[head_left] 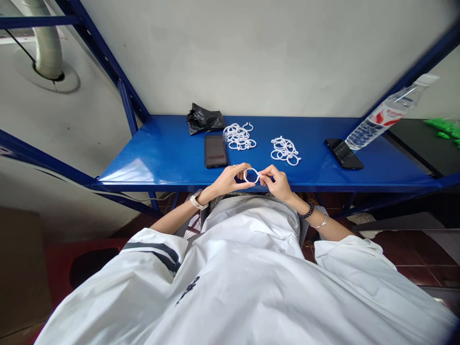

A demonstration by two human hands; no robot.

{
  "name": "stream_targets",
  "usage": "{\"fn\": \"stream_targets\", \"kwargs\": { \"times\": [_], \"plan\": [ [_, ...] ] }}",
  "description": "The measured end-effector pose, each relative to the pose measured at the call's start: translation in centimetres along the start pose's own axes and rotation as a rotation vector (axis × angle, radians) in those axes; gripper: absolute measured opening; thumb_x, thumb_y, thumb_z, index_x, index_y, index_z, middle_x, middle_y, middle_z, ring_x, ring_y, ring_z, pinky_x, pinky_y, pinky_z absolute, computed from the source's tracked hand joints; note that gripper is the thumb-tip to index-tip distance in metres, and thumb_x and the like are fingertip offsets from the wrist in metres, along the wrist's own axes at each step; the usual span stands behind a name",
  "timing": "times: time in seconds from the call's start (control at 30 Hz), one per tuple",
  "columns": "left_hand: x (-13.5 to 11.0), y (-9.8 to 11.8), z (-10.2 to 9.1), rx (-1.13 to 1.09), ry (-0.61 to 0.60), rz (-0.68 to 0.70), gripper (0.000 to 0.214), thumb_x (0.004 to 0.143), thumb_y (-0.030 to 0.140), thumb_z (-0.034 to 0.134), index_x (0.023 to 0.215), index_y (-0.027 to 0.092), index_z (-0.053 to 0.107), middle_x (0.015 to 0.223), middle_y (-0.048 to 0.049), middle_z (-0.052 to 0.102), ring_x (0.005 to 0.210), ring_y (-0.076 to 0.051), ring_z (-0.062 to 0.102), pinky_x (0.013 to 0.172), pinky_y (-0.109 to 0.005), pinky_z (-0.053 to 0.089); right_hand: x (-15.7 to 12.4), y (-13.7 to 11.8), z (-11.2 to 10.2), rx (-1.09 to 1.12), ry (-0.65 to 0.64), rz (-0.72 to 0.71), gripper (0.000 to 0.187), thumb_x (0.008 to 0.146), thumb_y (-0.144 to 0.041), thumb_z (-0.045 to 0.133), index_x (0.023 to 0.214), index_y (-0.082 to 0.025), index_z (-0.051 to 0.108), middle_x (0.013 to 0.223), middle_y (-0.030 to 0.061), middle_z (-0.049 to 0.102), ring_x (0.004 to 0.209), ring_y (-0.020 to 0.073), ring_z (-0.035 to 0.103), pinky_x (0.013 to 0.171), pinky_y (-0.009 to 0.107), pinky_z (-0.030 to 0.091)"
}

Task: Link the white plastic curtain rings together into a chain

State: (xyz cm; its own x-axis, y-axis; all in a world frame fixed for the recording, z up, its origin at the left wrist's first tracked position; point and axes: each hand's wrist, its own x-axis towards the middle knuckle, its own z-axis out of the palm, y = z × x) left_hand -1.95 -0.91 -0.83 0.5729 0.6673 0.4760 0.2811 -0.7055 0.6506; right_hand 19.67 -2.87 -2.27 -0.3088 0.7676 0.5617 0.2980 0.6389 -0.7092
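Note:
Between my two hands is a white plastic ring (246, 180), held near the front edge of the blue shelf. My left hand (230, 179) curls its thumb and fingers around the ring's left side. On the opposite side, my right hand (276, 182) pinches the ring where a small tab seems to stick out; the fingertips partly cover that spot. Behind my left hand lies a heap of similar white rings (240, 137), at least one of them with a gap in its loop. A smaller pile of rings (285, 150) rests beyond my right hand.
A dark phone (216, 152) lies left of the ring heap, with a crumpled black plastic bag (204, 120) behind it. Another black phone (344, 154) and a water bottle (383, 117) are on the right of the blue shelf (168, 153). Blue uprights (127, 105) frame the sides.

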Motion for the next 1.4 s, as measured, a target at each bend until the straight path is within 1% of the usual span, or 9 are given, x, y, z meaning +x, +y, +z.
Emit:
{"fn": "stream_targets", "kwargs": {
  "times": [0.17, 0.37, 0.53, 0.8, 1.0, 1.2, 1.4],
  "plan": [
    [0.09, 0.50, -0.21, 0.038, -0.010, 0.006, 0.045, 0.082, 0.059, 0.064, 0.094, 0.016, 0.056, 0.069, 0.0018, 0.055, 0.061, -0.010, 0.049, 0.059, -0.021, 0.041, -0.13, 0.20, -0.03, -0.033, -0.024, -0.052, 0.023, 0.099, -0.042, 0.050, 0.089, -0.021, 0.055, 0.061, -0.0028, 0.061, 0.051, 0.0115, 0.058, 0.053, 0.023, 0.047],
    [0.00, 0.58, -0.11, 0.068, -0.007, 0.008, 0.041, 0.081, 0.057, 0.062, 0.081, 0.017, 0.051, 0.065, 0.0035, 0.051, 0.058, -0.009, 0.044, 0.057, -0.021, 0.037, -0.22, 0.41, -0.02, -0.074, -0.056, -0.048, 0.024, 0.098, -0.043, 0.050, 0.089, -0.022, 0.056, 0.062, -0.0023, 0.062, 0.051, 0.0124, 0.058, 0.054, 0.025, 0.046],
    [-0.17, 0.16, 0.16, 0.082, 0.011, 0.016, 0.040, 0.081, 0.056, 0.062, 0.079, 0.018, 0.050, 0.061, 0.0047, 0.047, 0.055, -0.008, 0.042, 0.054, -0.020, 0.035, -0.33, 0.58, 0.04, -0.108, -0.081, -0.011, 0.027, 0.098, -0.046, 0.048, 0.089, -0.022, 0.057, 0.062, -0.0016, 0.063, 0.051, 0.0132, 0.058, 0.055, 0.026, 0.046],
    [-0.31, 0.21, 0.28, 0.096, 0.030, 0.008, 0.039, 0.081, 0.056, 0.061, 0.077, 0.018, 0.050, 0.059, 0.0045, 0.048, 0.053, -0.008, 0.042, 0.052, -0.020, 0.035, -0.33, 0.69, 0.02, -0.143, -0.095, -0.022, 0.026, 0.099, -0.044, 0.048, 0.089, -0.023, 0.059, 0.062, -0.0012, 0.064, 0.052, 0.0140, 0.059, 0.055, 0.026, 0.046],
    [-0.15, 0.53, 0.17, 0.079, 0.017, -0.030, 0.039, 0.081, 0.054, 0.062, 0.080, 0.018, 0.049, 0.061, 0.0048, 0.049, 0.053, -0.008, 0.044, 0.051, -0.019, 0.035, -0.20, 0.23, 0.11, -0.156, -0.084, -0.029, 0.024, 0.098, -0.043, 0.048, 0.091, -0.023, 0.058, 0.062, -0.0013, 0.064, 0.052, 0.0141, 0.060, 0.055, 0.026, 0.046],
    [0.01, 0.62, 0.23, 0.072, 0.027, -0.085, 0.035, 0.083, 0.049, 0.062, 0.095, 0.017, 0.051, 0.064, 0.0048, 0.053, 0.053, -0.009, 0.048, 0.051, -0.019, 0.035, -0.04, -0.03, 0.08, -0.205, -0.065, 0.011, 0.023, 0.099, -0.044, 0.046, 0.098, -0.023, 0.057, 0.060, -0.0019, 0.064, 0.051, 0.0149, 0.060, 0.056, 0.027, 0.045],
    [0.02, 0.36, 0.29, 0.055, 0.006, -0.091, 0.038, 0.085, 0.048, 0.061, 0.104, 0.017, 0.052, 0.062, 0.0058, 0.052, 0.052, -0.009, 0.048, 0.051, -0.019, 0.035, 0.05, -0.04, 0.01, -0.209, -0.063, 0.014, 0.023, 0.099, -0.044, 0.047, 0.100, -0.023, 0.057, 0.060, -0.0023, 0.063, 0.050, 0.0141, 0.059, 0.055, 0.026, 0.045]
  ]
}}
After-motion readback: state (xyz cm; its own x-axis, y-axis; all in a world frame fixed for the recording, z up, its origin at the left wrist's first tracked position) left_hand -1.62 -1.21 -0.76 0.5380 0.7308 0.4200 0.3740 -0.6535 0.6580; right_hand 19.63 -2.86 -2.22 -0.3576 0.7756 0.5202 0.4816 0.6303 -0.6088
